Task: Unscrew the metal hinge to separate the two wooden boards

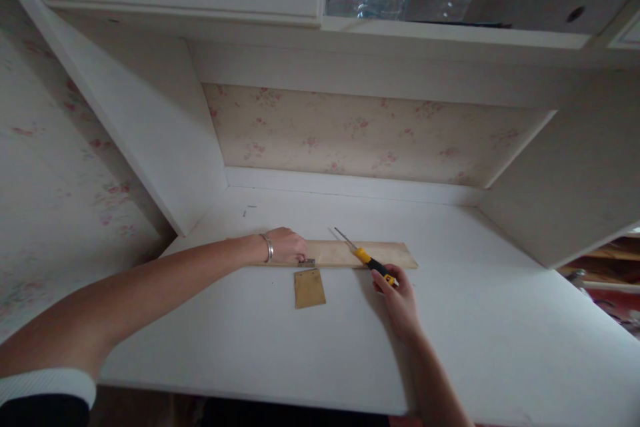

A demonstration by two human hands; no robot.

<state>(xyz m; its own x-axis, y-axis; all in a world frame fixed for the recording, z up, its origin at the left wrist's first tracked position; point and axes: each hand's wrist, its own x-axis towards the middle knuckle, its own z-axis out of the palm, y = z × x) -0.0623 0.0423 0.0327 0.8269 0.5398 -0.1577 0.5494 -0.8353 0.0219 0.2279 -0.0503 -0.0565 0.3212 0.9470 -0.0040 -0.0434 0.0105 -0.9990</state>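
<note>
the left hand [287,245] lies flat on the left end of a long wooden strip [345,253] near the back of the desk [475,320], fingers curled down by a small metal hinge [307,263] at the strip's front edge. the right hand [397,300] is closed round the yellow-and-black handle of a screwdriver [367,257], its shaft angled over the strip. a small wooden square [309,287] lies just in front of the hinge. the step looks like fixing the hinge; the tip would need bringing left to it.
</note>
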